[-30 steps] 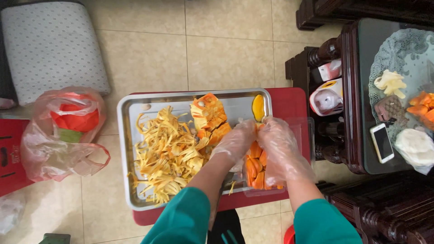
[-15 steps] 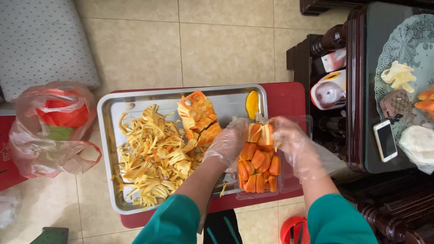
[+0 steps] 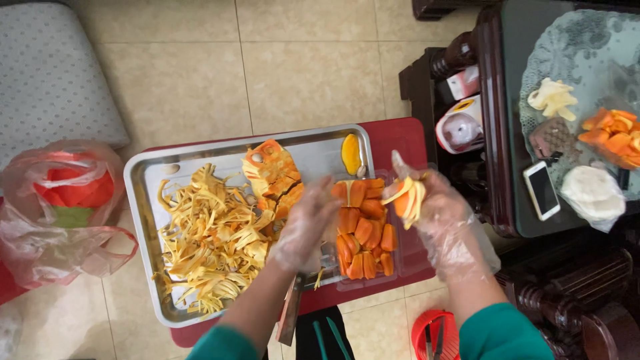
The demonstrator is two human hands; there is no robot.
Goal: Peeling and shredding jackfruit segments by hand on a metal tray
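While both hands wear thin clear gloves, they work over a low red table (image 3: 393, 143) seen from above.
Right hand: the right hand (image 3: 437, 210) is raised just right of the clear box, fingers closed round a fruit pod (image 3: 408, 199), orange flesh with pale yellow strands hanging off it.
Left hand: the left hand (image 3: 308, 223) rests at the left edge of the clear box, fingers bent loosely; whether it grips anything I cannot tell.
Clear box: a clear plastic box (image 3: 363, 230) sits on the table between the hands, packed with orange fruit segments lying side by side.
Tray: a metal tray (image 3: 143, 200) lies just left of the box, partly on the table; it carries a heap of yellow fibre strands (image 3: 210, 243), a chunk of orange rind (image 3: 273, 177) near its middle and one yellow piece (image 3: 351, 153) at its far right corner.
Knife: a knife (image 3: 291, 313) lies under the left forearm, at the near edge of the tray.
Left of tray: a pink plastic bag (image 3: 60, 213) sits on the tiled floor, with red and green scraps inside.
Right side: a dark wooden side table (image 3: 497, 133) carries a phone (image 3: 541, 190), a white bag (image 3: 592, 193) and more orange fruit (image 3: 613, 133).
Near edge: a red basket (image 3: 437, 330) stands on the floor beside the right sleeve.
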